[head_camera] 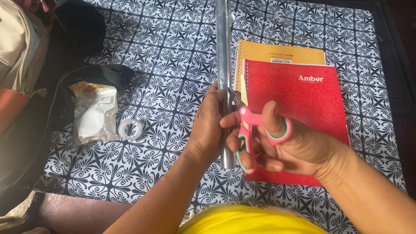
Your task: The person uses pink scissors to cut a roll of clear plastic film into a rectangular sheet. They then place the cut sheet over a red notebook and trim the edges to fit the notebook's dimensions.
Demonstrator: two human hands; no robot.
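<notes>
Gripping a long grey roll (223,46) upright in the closed left hand (207,126), the right hand (292,145) (fingers through pink-handled scissors (250,133)) sets the blades to it; cutting looks underway, needing a steady squeeze.

Layout of the worktop (174,34), seen from above

A long roll (223,46) is held upright over the middle by the left hand (210,126), with the scissors (250,133) gripped in the right hand (296,148) just to its right, blades against the roll. Behind the right hand, a spiral notebook (304,98) is laid on a second notebook (277,53). Left of the hands, a tape ring (130,129) is placed beside a plastic packet (93,115). Farther left, a backpack (12,50) is set at the edge.
</notes>
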